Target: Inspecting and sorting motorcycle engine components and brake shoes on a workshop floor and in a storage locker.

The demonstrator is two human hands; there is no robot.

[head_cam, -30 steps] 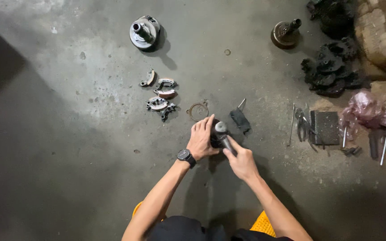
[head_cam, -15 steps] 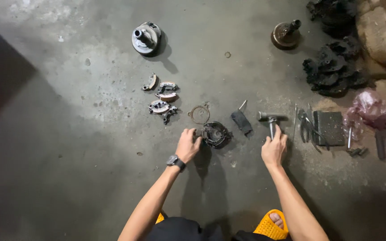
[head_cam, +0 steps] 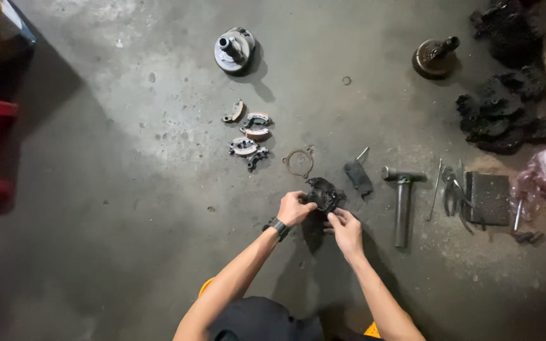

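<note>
A dark, greasy round machine part point(head_cam: 323, 194) sits low over the concrete floor point(head_cam: 127, 189), gripped from both sides: the left hand point(head_cam: 295, 208) clasps its near-left edge, and the right hand point(head_cam: 345, 228) pinches its lower right rim, though the fingers' exact hold is hard to make out. Just beyond lies a thin metal ring point(head_cam: 299, 162); a hammer point(head_cam: 402, 199) rests to the right, curved brake shoes point(head_cam: 248, 134) farther up-left.
</note>
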